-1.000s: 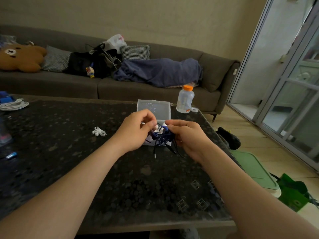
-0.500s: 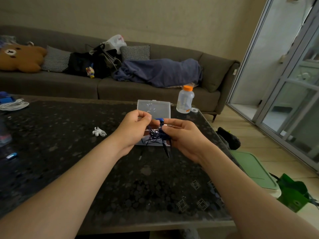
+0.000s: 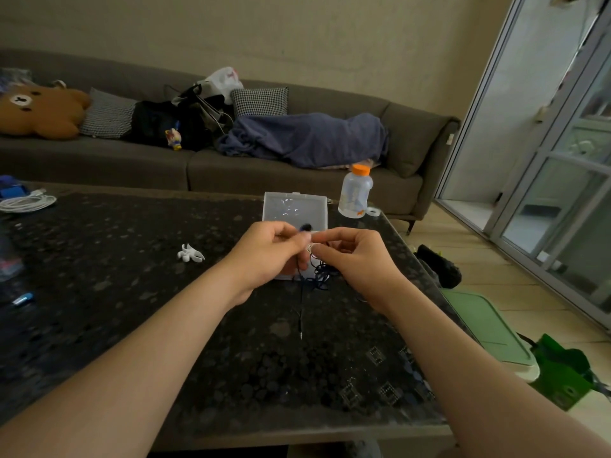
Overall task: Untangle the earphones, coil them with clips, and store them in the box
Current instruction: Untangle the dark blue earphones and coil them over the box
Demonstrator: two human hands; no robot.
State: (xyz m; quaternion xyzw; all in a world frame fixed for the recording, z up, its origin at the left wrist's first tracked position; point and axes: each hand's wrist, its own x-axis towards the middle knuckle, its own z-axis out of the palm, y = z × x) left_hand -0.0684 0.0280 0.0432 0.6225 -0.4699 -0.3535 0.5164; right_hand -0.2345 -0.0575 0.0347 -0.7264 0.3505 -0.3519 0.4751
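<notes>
Now the left hand [image 3: 267, 256] and right hand [image 3: 358, 261] both pinch the tangled blue earphones [image 3: 320, 275] above the clear box [image 3: 294, 206].

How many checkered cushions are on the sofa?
2. One cushion leans beside the bear at the left; the other stands against the backrest above the blanket. Clutter between them may hide more.

A single wide-angle camera, worn on the head, looks forward and down across the dark speckled table [image 3: 132, 325]. The forearms enter from the bottom corners. The left hand [image 3: 264, 256] and right hand [image 3: 357, 259], pinching the earphones [image 3: 320, 276], sit close at frame centre. A sofa [image 3: 413, 133] spans the upper frame.
</notes>
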